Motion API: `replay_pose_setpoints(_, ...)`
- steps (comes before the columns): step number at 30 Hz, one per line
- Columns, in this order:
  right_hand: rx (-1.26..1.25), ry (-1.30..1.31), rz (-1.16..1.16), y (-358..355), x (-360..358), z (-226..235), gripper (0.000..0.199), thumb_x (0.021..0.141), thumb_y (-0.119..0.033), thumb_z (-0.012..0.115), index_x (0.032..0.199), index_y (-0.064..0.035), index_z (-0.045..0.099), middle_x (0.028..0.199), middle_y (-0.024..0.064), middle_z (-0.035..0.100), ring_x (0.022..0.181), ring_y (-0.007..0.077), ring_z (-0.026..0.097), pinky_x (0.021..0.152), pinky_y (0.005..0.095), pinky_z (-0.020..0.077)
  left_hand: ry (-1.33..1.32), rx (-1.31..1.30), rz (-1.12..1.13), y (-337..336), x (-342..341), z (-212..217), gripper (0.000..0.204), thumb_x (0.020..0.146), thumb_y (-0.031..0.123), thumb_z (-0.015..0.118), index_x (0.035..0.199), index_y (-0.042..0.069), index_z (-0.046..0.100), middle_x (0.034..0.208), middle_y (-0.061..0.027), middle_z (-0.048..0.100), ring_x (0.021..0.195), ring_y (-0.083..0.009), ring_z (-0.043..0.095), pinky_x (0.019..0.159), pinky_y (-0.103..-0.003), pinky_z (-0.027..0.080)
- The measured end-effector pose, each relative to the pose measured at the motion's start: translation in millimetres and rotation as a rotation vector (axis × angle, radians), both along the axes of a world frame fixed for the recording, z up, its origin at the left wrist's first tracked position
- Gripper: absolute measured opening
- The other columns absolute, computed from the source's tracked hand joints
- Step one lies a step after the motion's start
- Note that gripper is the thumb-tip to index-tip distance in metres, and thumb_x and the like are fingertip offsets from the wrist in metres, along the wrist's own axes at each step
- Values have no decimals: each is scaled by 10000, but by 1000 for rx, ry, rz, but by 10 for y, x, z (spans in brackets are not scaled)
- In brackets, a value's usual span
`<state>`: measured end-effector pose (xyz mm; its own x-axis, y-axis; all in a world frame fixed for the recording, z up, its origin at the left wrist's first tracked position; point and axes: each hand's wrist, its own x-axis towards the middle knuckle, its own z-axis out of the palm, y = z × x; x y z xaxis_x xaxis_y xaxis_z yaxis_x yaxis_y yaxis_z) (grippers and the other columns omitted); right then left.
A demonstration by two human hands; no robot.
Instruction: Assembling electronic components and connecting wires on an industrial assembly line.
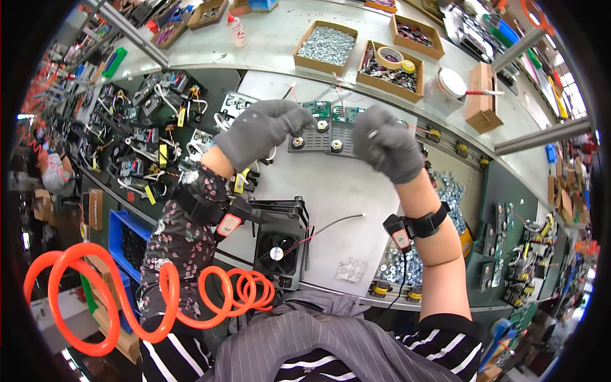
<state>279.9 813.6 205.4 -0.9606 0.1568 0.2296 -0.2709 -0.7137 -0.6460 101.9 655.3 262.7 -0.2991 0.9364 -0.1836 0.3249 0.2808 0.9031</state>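
Observation:
Both my hands wear grey gloves above the far part of the pale work surface (318, 181). My left hand (264, 130) is closed, its fingertips pressed together at the edge of a black slotted plate (309, 143) with a green circuit board (316, 109) at its far end. My right hand (387, 145) is curled at the right side of a second such plate (344, 135) and covers part of it. Light round posts with nuts stand on both plates. What either hand holds, if anything, is hidden by the fingers.
Black cooling fans (277, 248) with a thin cable stand near my body. A coiled orange air hose (172, 305) hangs at left. Wired black assemblies (153, 121) crowd the left bench. Boxes of small metal parts (326, 46) and a white tub (447, 86) line the far shelf.

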Motion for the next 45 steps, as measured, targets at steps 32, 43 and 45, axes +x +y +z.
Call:
replay_pose_setpoints(32, 1558, -617, -397, 476, -1378, -1594, 178, 802, -166, 629, 946, -69, 670, 915, 108, 617, 828, 248, 606, 741, 322, 470, -770, 249, 595, -503, -590, -427, 329, 951, 301, 452, 1098, 17, 531, 778, 35, 470, 603, -27, 410, 467, -149, 324)
replay_pose_setpoints(43, 1632, -625, -425, 393, -1401, -1564, 211, 816, -240, 592, 937, -77, 653, 936, 134, 613, 892, 315, 577, 781, 379, 451, -818, 286, 529, -528, -612, -451, 294, 945, 282, 466, 1082, 30, 533, 795, 27, 493, 605, -34, 424, 471, -149, 342)
replay_pose_setpoints(45, 1601, -642, -432, 374, -1382, -1561, 214, 818, -242, 590, 941, -78, 652, 935, 138, 612, 893, 316, 575, 779, 381, 450, -806, 274, 560, -534, -616, -457, 287, 945, 278, 468, 1071, 30, 539, 790, 27, 495, 606, -34, 427, 469, -151, 341)
